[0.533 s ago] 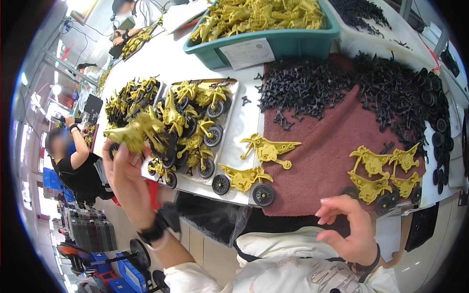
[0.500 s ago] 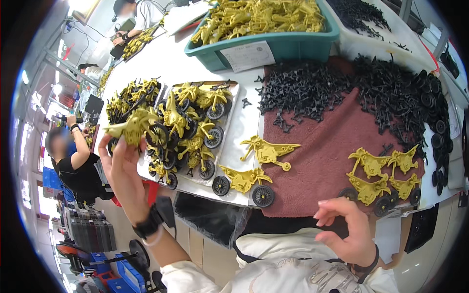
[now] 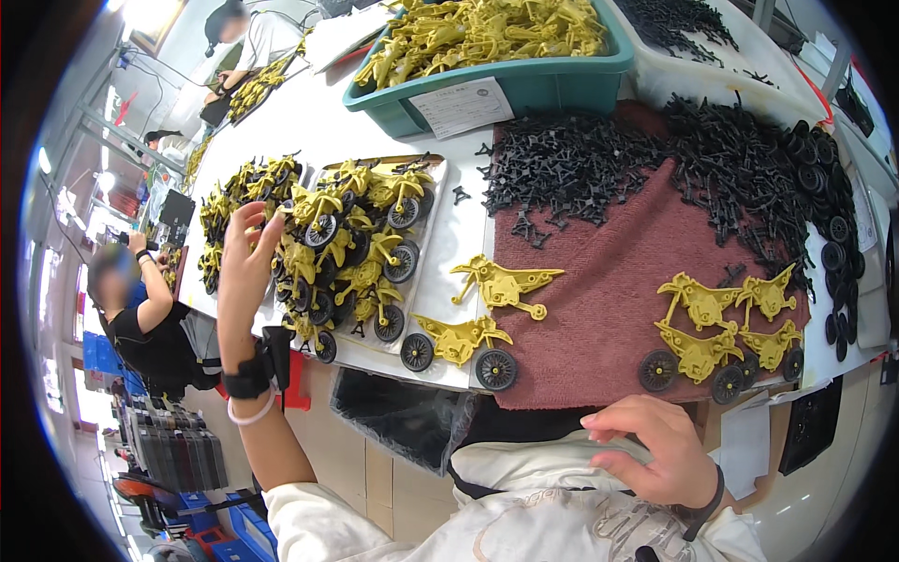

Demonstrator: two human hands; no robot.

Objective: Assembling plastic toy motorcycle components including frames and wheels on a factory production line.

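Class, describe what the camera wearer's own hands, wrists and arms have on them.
The left hand is ungloved; behind it come a wide black strap with a boxy black piece and a thin pale bracelet. The right hand is ungloved too, with a narrow dark band behind it. The sleeves are white.

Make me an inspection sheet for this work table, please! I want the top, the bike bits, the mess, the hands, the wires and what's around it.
Surface: white table, with a wrinkled red-brown cloth.
Things: yellow frames, some with black wheels, in front and heaped in a tray; more frames in a teal bin.
Clutter: small black parts heaped at the back; loose wheels on the right.
Left hand: raised by the heaped frames, nothing seen in it.
Right hand: loosely curled near the front edge, nothing seen in it.
Cables: thin ones, far upper left.
Surroundings: co-workers on the left.
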